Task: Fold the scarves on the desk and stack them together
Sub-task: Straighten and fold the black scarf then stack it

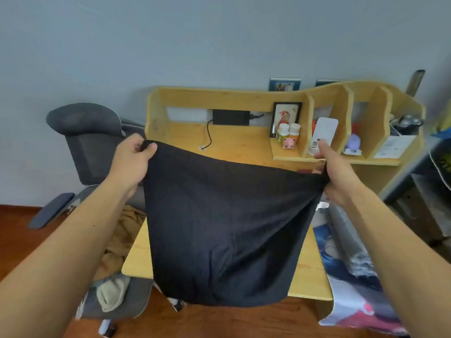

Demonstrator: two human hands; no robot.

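A black scarf point(224, 228) hangs spread out in the air over the wooden desk point(310, 276). My left hand point(133, 162) grips its upper left corner, fingers curled round the cloth. My right hand point(334, 174) grips the upper right corner, a little lower than the left. The scarf's bottom edge drops past the desk's front edge and hides most of the desktop. Only a small dark red patch point(305, 171) shows behind the top edge near my right hand; what it is I cannot tell.
A grey office chair point(92, 142) stands left of the desk, with tan clothing point(122, 240) on its seat. The desk's shelf unit point(346, 123) holds bottles, a pink toy and a picture frame. A printed cloth point(353, 264) lies along the right side.
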